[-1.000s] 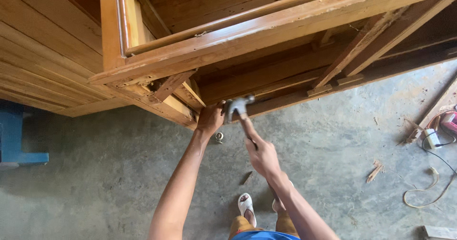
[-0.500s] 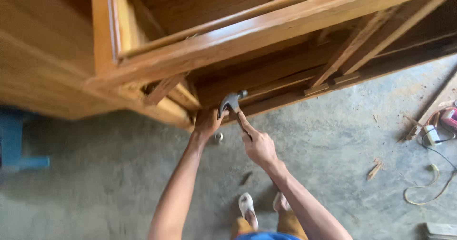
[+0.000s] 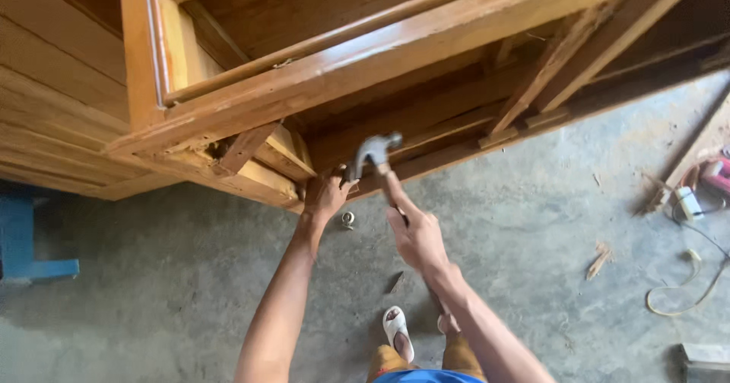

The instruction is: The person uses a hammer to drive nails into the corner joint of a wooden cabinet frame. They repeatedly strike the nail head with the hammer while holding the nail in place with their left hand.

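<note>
My right hand (image 3: 417,237) grips the wooden handle of a claw hammer (image 3: 372,151), whose steel head is raised against the lower front rail of a large wooden cabinet (image 3: 395,49). My left hand (image 3: 325,194) is pressed against the bottom corner of that cabinet frame, just left of the hammer head, fingers curled on the wood. Whether it pinches a nail is hidden. A small metal caster (image 3: 347,219) lies on the concrete floor below my left wrist.
A blue stool (image 3: 23,238) stands at the left. At the right lie a red power tool (image 3: 715,174), a white plug (image 3: 688,203), a yellowish cord (image 3: 684,292) and wood scraps (image 3: 598,260). My sandalled feet (image 3: 398,333) stand below.
The hammer head has risen and shifted slightly along the cabinet's lower rail. My view has drifted, and both hands stay at the same corner.
</note>
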